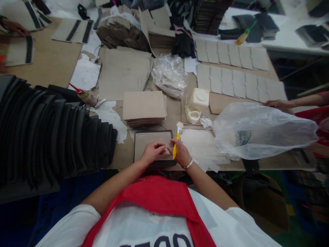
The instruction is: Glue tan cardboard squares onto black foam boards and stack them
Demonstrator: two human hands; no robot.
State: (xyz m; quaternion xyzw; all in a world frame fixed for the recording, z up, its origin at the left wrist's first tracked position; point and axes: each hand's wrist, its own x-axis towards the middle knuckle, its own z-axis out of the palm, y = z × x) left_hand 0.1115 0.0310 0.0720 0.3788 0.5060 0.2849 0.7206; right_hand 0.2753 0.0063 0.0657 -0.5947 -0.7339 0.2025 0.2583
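Observation:
My right hand (182, 153) is closed around a paintbrush (175, 150) with a yellow handle, its pale, coated bristles pointing away from me. My left hand (152, 151) rests over a tan board (144, 140), thumb and fingers pinched together; whatever may be between them is too small to make out. Under the board lies a black sheet (135, 147), showing as a dark border around it. The fingertips of both hands are close together above the board's right half. Just beyond is a stack of tan boards (144, 105).
Black folded pieces (59, 137) are piled at left, near a red-tipped glue bottle (86, 96). A cut-open white jug (197, 101) stands right of the boards. A plastic bag (264, 130) lies at right, by a co-worker's hand (280, 104). Another person's hand (16, 28) is at far left.

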